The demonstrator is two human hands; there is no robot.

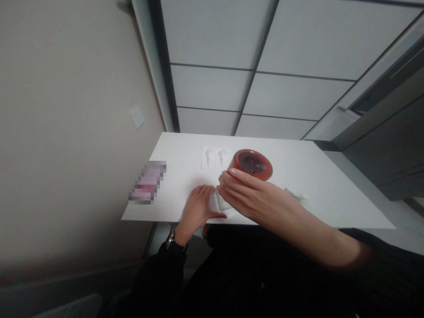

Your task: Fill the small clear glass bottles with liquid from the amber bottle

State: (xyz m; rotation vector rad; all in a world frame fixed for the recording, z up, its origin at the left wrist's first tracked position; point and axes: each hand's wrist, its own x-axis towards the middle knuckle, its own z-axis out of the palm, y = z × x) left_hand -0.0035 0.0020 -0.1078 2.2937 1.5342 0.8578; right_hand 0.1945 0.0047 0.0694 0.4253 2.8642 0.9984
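Note:
My right hand is wrapped round a reddish-orange bottle, tilted so that its round, dark base faces me. The bottle's mouth is hidden behind that hand. Just left of it, my left hand curves its thumb and fingers round a small clear, whitish container at the front of the white table. My right hand covers much of this container, and its exact kind does not show.
Behind the hands lies a white sheet with two white clumps on it. A pinkish, pixelated flat item is at the table's left edge. Right of my forearm, a pale crumpled thing partly shows. A wall borders the left side.

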